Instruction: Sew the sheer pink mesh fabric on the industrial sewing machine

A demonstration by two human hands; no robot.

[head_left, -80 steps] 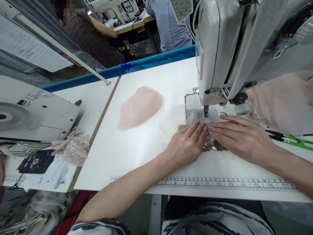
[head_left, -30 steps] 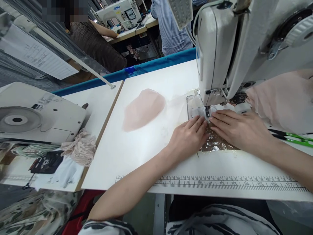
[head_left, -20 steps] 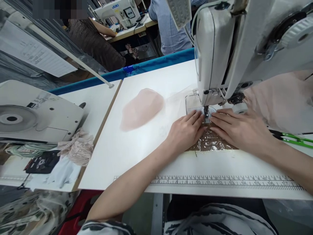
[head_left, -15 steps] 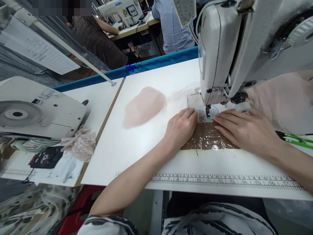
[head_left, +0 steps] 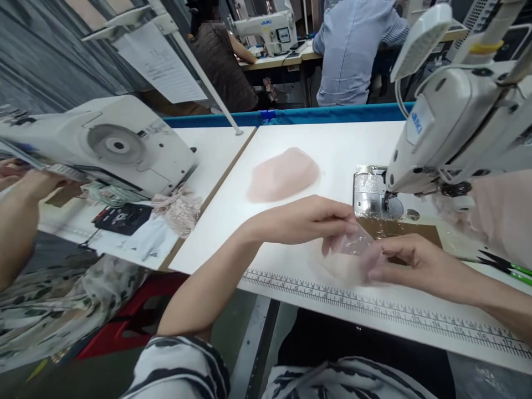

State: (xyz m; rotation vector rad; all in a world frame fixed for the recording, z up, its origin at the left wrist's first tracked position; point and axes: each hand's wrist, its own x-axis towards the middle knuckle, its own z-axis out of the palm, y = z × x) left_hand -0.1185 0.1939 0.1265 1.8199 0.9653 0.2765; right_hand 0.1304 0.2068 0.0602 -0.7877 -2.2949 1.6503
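Note:
My left hand (head_left: 311, 221) pinches one side of a thin, see-through piece of fabric (head_left: 352, 244) in front of the sewing machine (head_left: 440, 127). On its other side, my right hand (head_left: 409, 259) grips the same piece, the fingers blurred by motion. The fabric hangs just over the table, clear of the needle and presser foot (head_left: 388, 202). Behind my hands, a brown strip under clear tape (head_left: 419, 233) lies on the table beside the metal needle plate (head_left: 366, 194). Farther left rests a sheer pink fabric piece (head_left: 285, 174), lying flat.
More pink fabric (head_left: 502, 210) lies beyond the machine, near green-handled scissors (head_left: 515, 271). A printed ruler (head_left: 374, 305) runs along the table's front edge. At left, a second machine (head_left: 137, 144) stands by crumpled fabric (head_left: 178, 210) and a co-worker's arm (head_left: 20, 216).
Both hands have come back from the presser foot toward the table's front edge, bringing the sheer fabric between them. The view has swung to the left.

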